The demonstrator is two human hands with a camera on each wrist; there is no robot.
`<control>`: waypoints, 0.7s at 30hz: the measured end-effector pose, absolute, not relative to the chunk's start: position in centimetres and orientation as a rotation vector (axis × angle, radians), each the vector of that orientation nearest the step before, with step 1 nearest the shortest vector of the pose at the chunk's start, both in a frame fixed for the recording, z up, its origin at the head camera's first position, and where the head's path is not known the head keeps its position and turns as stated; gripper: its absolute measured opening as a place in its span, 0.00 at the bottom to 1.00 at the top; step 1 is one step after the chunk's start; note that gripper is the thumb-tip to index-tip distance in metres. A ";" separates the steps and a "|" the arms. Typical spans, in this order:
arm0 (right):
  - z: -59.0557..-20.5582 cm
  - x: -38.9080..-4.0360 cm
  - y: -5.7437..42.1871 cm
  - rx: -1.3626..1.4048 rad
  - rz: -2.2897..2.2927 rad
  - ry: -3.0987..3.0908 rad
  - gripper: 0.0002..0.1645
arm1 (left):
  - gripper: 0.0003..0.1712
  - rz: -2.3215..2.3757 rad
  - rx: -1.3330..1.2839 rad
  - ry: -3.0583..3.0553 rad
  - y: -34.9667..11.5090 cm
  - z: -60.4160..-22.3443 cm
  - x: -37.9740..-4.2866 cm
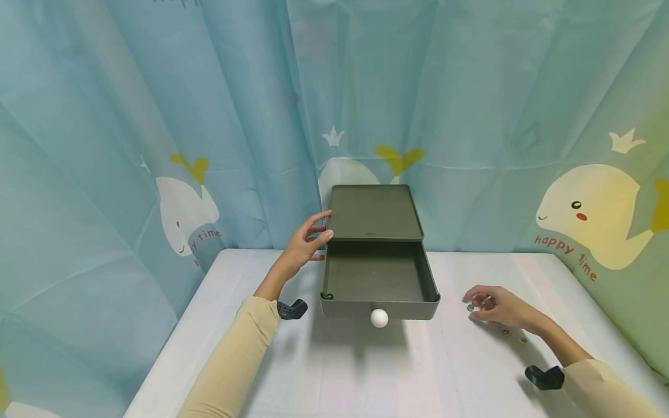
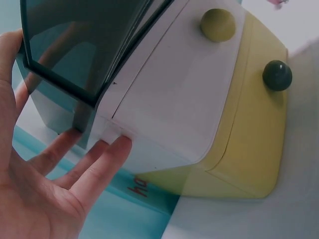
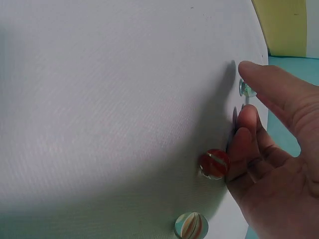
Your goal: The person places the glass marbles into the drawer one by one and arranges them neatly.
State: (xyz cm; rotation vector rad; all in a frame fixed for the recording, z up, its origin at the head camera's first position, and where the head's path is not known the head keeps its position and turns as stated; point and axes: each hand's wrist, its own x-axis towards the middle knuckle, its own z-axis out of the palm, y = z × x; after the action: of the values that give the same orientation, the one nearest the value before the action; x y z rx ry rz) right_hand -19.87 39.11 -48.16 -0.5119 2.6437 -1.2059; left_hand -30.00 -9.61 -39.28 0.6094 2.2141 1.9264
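A small drawer cabinet (image 1: 373, 212) stands on the table, its dark green top drawer (image 1: 378, 278) pulled out. Straight fingers of my left hand (image 1: 301, 249) rest against the cabinet's left side, thumb near the drawer's edge. Over the table to the right, my right hand (image 1: 504, 306) has thumb and fingers spread about a clear greenish glass marble (image 3: 247, 88); the fingers do not look closed on it. A red marble (image 3: 215, 164) lies beside the fingers, and a marble with striped swirls (image 3: 191, 226) lies nearer the wrist.
The top drawer carries a white knob (image 1: 379, 317). Below it are a whitish drawer (image 2: 174, 84) with a yellow-green knob (image 2: 218, 25) and a yellow drawer (image 2: 254, 134) with a dark green knob (image 2: 277, 75). A printed curtain (image 1: 470, 116) hangs behind the white table (image 1: 434, 371).
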 end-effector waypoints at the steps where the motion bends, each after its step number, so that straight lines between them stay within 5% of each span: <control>1: -48.2 -19.9 39.1 -0.510 -1.205 2.645 0.18 | 0.32 1.925 0.608 2.214 -9.6 -39.3 -30.0; 21: -48.2 -19.5 38.9 -0.349 -1.166 2.671 0.11 | 0.32 1.930 0.620 2.212 -9.6 -39.3 -29.9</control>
State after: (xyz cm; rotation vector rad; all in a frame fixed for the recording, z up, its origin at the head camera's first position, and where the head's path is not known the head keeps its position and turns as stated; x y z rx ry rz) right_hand -19.55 38.91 -48.16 -0.3488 2.6710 -1.1658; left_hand -29.91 -9.62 -39.29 0.6199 2.2120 1.9299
